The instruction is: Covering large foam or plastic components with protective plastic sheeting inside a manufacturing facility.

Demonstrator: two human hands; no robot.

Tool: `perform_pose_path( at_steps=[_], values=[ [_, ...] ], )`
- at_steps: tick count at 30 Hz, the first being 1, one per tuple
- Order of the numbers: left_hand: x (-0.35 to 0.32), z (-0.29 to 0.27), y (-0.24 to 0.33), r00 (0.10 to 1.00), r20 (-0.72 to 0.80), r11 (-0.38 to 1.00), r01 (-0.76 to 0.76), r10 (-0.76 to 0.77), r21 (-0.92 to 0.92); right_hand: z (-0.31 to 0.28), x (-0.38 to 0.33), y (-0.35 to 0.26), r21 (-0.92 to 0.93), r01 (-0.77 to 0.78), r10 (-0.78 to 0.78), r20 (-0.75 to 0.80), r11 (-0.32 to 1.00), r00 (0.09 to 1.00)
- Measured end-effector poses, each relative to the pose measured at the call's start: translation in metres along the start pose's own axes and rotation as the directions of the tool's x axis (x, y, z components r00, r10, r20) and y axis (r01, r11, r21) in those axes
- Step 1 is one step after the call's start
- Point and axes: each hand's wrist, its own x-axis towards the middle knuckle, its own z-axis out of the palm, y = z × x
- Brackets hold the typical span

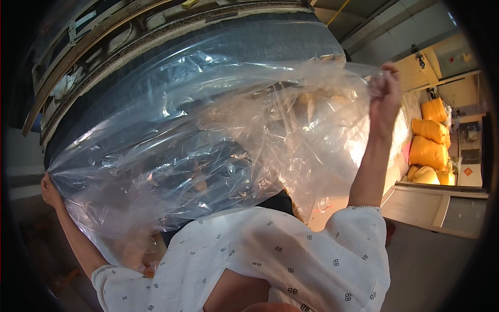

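Observation:
A large clear plastic sheet (208, 140) is stretched wide in front of me, crinkled and shiny. My left hand (49, 190) grips its lower left corner, arm reaching out from a white patterned sleeve (119, 283). My right hand (385, 88) is raised high and pinches the sheet's upper right edge. Behind the plastic lies a big dark roll (223, 47), seen partly through the film. The sheet hides most of what is below it.
Wooden frame rails (104, 36) curve over the roll at the upper left. Several stuffed yellow sacks (429, 151) are stacked at the right by a wall. A flat wooden panel (431, 205) lies at the right on the grey floor (431, 265).

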Motion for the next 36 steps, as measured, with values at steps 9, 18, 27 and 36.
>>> perform_pose_path(
  at_steps=[9, 18, 27, 36],
  values=[
    [-0.014, -0.034, 0.019, 0.998, 0.004, 0.943, 0.058, -0.06, -0.327, -0.009, 0.138, 0.161, -0.992, 0.028, -0.027, 0.025, 0.123, 0.999],
    [-0.078, -0.153, 0.035, 0.994, 0.114, 0.835, 0.064, -0.001, -0.547, -0.002, 0.168, 0.189, -0.989, 0.019, -0.107, 0.003, 0.146, 0.994],
    [-0.092, -0.143, -0.001, 0.877, 0.255, 0.549, 0.458, -0.408, -0.699, -0.022, 0.209, 0.187, -0.92, 0.321, -0.286, 0.252, 0.227, 0.924],
    [0.058, -0.022, 0.013, 0.993, 0.119, 0.894, 0.066, -0.015, -0.444, -0.066, 0.249, 0.204, -0.927, -0.003, -0.224, -0.094, 0.374, 0.97]
  ],
)
